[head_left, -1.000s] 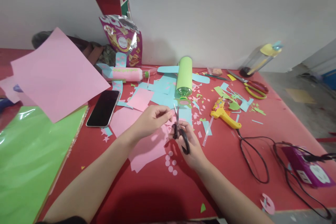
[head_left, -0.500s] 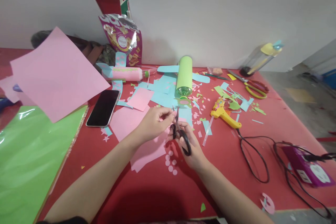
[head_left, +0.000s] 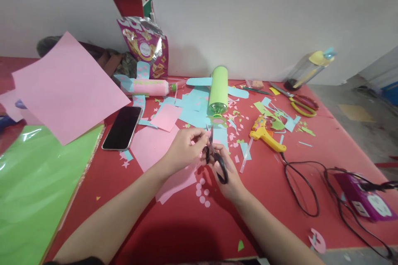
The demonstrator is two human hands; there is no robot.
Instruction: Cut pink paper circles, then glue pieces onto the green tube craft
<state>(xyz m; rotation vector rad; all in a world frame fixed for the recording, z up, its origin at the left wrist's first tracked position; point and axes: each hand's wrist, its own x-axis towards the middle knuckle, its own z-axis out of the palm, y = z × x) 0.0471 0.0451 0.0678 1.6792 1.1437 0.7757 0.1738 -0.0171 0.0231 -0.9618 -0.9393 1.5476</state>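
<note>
The fingers of my right hand (head_left: pixel 228 172) are through the loops of black-handled scissors (head_left: pixel 222 169), whose blades point away from me. Close beside the blades, my left hand (head_left: pixel 186 147) pinches a small pink paper piece (head_left: pixel 208 133), mostly covered by the fingertips. Below the hands lie pink paper sheets (head_left: pixel 149 143), with several small pink paper circles (head_left: pixel 202 199) near their edge. Just beyond the scissors is a green-wrapped bottle (head_left: pixel 219 89) on its side with light blue paper wings (head_left: pixel 199 82). A pink-wrapped bottle (head_left: pixel 152 87) with blue fins lies farther left.
A yellow glue gun (head_left: pixel 265 136) with a trailing black cord (head_left: pixel 306 211) lies right, near a purple box (head_left: pixel 363 201). Paper scraps and larger scissors (head_left: pixel 301 105) are behind it. At left are a phone (head_left: pixel 122 128), a large pink sheet (head_left: pixel 70 89) and a green packet (head_left: pixel 40 182).
The scissor blades have opened and closed slightly at the left fingertips. My left hand has shifted a little right and toward me; the things on the table stay put.
</note>
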